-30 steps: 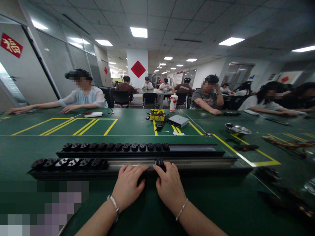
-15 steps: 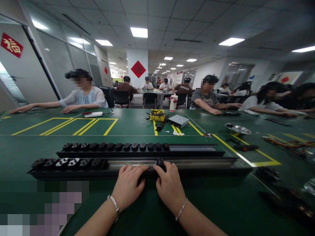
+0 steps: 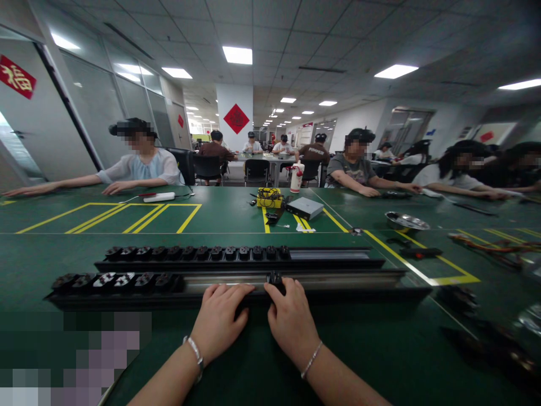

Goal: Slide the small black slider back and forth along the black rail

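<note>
Two long black channel rails (image 3: 338, 295) lie crosswise before me, one behind the other. My left hand (image 3: 220, 316) rests on the front edge of the nearer rail, fingers stretched out and thumb apart, holding no loose part. Beside it, my right hand (image 3: 291, 316) has its fingers closed around a small black socket module (image 3: 274, 277) seated in that rail; the hand partly hides it. At the near rail's left end sit several socket modules (image 3: 143, 280), a couple with shiny faces. The far rail (image 3: 329, 255) carries a row of similar black modules (image 3: 216, 253).
On the green table (image 3: 228, 217) stand a yellow box of cables (image 3: 269, 197), a grey box (image 3: 304, 208) and a metal bowl (image 3: 406, 221). Dark parts (image 3: 459, 300) and wires (image 3: 486, 243) lie at the right. Co-workers sit across the table.
The view has shifted slightly, moving the scene a little to the left. Both hands keep their places at the near rail.
</note>
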Tool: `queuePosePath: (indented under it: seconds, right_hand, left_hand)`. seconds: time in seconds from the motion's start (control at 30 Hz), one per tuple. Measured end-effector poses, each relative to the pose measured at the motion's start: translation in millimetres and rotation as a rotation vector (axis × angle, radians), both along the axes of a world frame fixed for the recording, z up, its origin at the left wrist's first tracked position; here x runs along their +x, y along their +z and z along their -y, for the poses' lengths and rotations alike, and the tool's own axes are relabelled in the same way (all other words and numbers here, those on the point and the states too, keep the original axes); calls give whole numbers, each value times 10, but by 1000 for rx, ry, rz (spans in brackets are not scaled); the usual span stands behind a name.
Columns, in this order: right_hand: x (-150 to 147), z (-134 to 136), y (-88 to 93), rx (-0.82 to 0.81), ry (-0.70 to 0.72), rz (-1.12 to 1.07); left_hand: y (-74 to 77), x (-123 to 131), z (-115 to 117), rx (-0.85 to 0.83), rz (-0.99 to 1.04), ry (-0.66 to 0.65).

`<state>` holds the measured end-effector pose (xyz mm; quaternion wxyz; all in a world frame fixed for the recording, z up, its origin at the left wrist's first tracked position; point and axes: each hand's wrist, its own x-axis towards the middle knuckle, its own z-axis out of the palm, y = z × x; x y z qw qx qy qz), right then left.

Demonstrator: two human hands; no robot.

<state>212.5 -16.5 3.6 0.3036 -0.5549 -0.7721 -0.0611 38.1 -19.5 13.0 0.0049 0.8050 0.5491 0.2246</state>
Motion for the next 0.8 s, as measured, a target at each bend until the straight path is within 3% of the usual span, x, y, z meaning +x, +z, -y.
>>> queuePosePath:
  seconds: [0.8]
  right_hand:
    - [20,-2,16,-14,-21,31]
  left_hand:
    - [-19,-12,-10,16,12,-18]
